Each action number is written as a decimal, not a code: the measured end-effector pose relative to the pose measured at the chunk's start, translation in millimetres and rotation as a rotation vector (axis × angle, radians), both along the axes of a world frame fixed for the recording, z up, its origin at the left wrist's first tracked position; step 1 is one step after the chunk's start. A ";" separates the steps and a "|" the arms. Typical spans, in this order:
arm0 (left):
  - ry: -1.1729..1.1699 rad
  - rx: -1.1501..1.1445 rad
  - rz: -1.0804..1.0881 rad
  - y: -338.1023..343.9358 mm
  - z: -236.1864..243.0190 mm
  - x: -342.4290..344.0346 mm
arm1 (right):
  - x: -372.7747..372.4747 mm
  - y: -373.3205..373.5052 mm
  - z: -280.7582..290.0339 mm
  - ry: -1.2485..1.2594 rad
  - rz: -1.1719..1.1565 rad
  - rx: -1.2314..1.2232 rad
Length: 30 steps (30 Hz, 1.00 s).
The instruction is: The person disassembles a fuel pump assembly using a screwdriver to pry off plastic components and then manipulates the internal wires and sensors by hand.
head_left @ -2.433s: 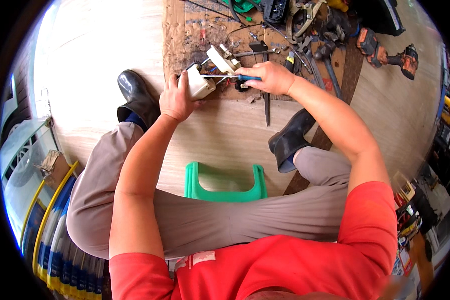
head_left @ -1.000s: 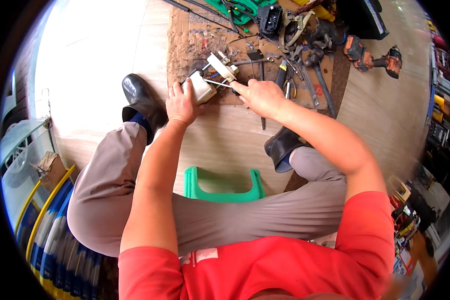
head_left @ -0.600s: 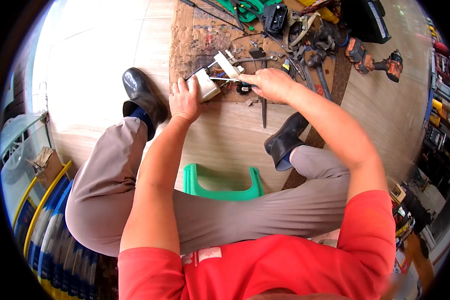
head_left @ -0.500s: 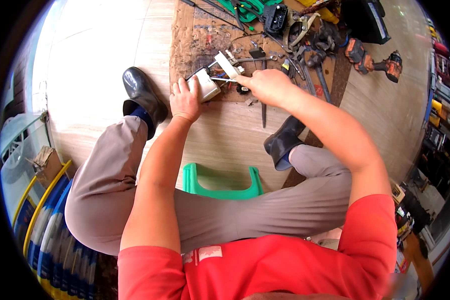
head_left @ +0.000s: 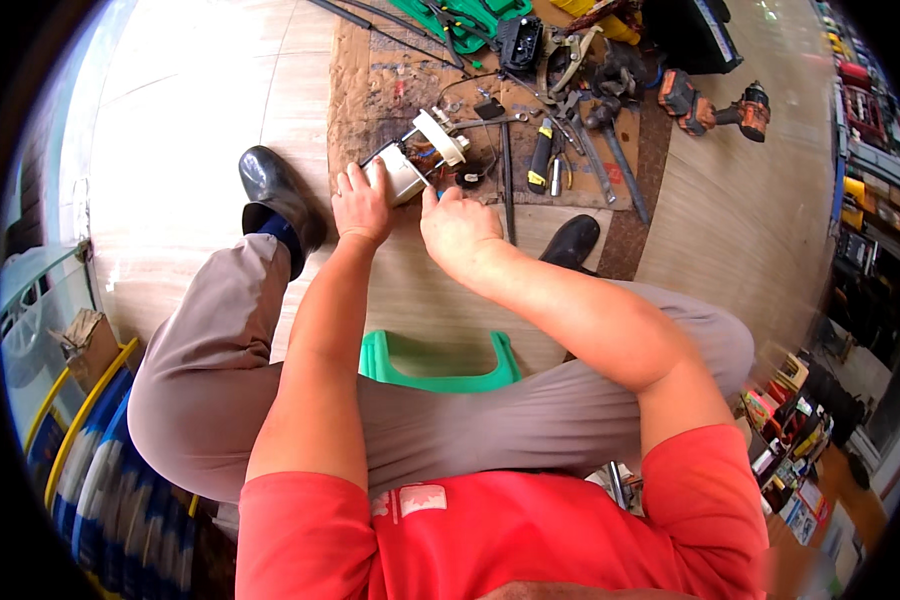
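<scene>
My left hand (head_left: 363, 205) is closed on a white plastic housing (head_left: 398, 178) at the near left edge of the cardboard (head_left: 360, 80). My right hand (head_left: 455, 230) is curled round a screwdriver, mostly hidden; its thin metal shaft (head_left: 420, 172) meets the housing. A second white plastic piece (head_left: 440, 135), with rods and wires by it, lies just beyond. To the right are a long dark bar (head_left: 509, 175), a yellow-black utility knife (head_left: 540, 158) and small bits.
Wrenches, a hammer (head_left: 620, 165), pliers, a green case (head_left: 515, 8) and dark parts crowd the cardboard. An orange-black cordless drill (head_left: 740, 115) lies right. A green stool (head_left: 440, 375) is below my legs, blue-yellow items (head_left: 115, 460) at left, packed shelves (head_left: 860, 150) at right.
My right hand has moved left and toward me, uncovering the utility knife. My left hand stays on the housing. My right leg has shifted, and the view has moved slightly.
</scene>
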State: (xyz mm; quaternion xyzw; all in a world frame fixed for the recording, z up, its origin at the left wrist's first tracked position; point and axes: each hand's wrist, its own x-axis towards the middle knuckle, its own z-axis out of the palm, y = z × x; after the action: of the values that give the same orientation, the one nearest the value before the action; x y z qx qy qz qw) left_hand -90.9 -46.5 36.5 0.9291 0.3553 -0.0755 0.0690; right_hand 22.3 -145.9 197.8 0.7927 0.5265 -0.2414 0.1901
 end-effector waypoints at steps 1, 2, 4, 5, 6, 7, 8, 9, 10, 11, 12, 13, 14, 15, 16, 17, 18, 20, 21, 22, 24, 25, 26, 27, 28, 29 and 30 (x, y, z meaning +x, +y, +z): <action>0.010 0.031 0.004 -1.2 -9.5 -4.3 | 5.2 -1.2 1.2 0.057 -0.011 0.011; 0.020 0.062 0.009 -1.9 -18.3 -8.2 | 12.4 -2.0 2.2 0.115 -0.020 0.021; 0.027 -0.031 0.015 0.1 -2.3 -0.4 | 46.6 -5.6 -3.6 0.218 -0.011 0.072; 0.033 -0.078 0.018 0.2 4.0 1.7 | 63.4 -8.3 -5.4 0.263 0.011 0.113; 0.032 -0.083 0.021 0.3 3.6 1.5 | 71.3 -7.5 -4.6 0.308 0.035 0.154; 0.030 -0.088 0.023 1.1 2.8 1.4 | 71.9 -6.6 -4.1 0.322 0.029 0.131; 0.027 -0.093 0.026 1.3 2.3 1.8 | 69.1 -6.1 -3.0 0.296 0.034 0.106; 0.029 -0.086 0.019 1.9 2.3 3.0 | 62.8 -1.8 1.5 0.274 0.037 0.081; 0.038 -0.080 0.018 2.0 2.4 1.4 | 54.1 2.7 3.5 0.259 0.044 0.055; 0.046 -0.074 0.016 1.9 2.0 -0.1 | 42.5 1.7 -5.1 0.218 0.040 0.108; 0.037 -0.053 0.019 0.3 -0.5 -3.3 | 23.7 7.2 -8.2 0.139 0.012 0.044; 0.022 -0.029 0.024 -0.4 -4.7 -4.4 | 2.9 14.5 -12.7 0.057 0.016 -0.006; 0.005 -0.008 0.018 -0.9 -5.0 -4.3 | -11.6 20.1 -15.5 -0.025 0.008 -0.058; -0.028 -0.007 0.018 -1.2 0.0 -4.1 | -15.1 26.1 -15.8 -0.032 0.020 -0.084; -0.023 0.003 0.013 -4.2 0.0 -3.3 | -16.1 31.6 -16.0 -0.039 0.032 -0.109; -0.019 0.013 0.006 -8.1 -1.7 -2.1 | -14.7 35.4 -15.7 -0.046 0.043 -0.135; -0.009 0.027 0.008 -6.8 -3.8 -3.3 | -9.8 40.0 -15.0 -0.018 0.001 -0.115; 0.028 -0.067 0.020 -1.7 -0.3 -0.6 | 1.8 33.1 -10.7 0.050 -0.082 -0.095; 0.008 -0.044 0.013 -2.1 -3.5 -0.8 | 9.6 28.0 -6.7 0.117 -0.172 -0.019; -0.006 -0.023 0.004 -3.4 -6.9 -4.2 | 15.3 24.2 7.1 0.163 -0.255 -0.017; -0.001 -0.019 0.004 -3.5 -8.2 -5.9 | 19.6 5.0 21.8 0.214 -0.271 0.012; 0.002 -0.045 0.007 -0.7 -3.6 -3.4 | 16.2 -6.5 28.3 0.227 -0.279 0.009; 0.007 -0.070 0.010 0.4 0.1 -2.0 | 11.2 -17.6 34.6 0.241 -0.288 0.006; 0.011 -0.070 0.016 0.4 4.6 -2.2 | 9.7 -22.3 38.9 0.255 -0.297 0.010; -0.004 -0.053 0.015 0.9 5.1 -1.0 | 9.7 -26.7 34.8 0.250 -0.315 0.025; -0.018 -0.036 0.014 1.6 5.1 0.0 | 8.7 -34.1 24.7 0.245 -0.333 0.040; -0.029 -0.021 0.012 1.2 4.3 -0.1 | 7.3 -39.1 18.9 0.243 -0.353 0.052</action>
State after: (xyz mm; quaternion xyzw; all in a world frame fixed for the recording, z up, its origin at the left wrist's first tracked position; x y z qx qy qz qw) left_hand -91.0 -45.3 40.7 0.9272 0.3591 -0.0652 0.0844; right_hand 29.6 -185.0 216.7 0.8423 0.4046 -0.3511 0.0598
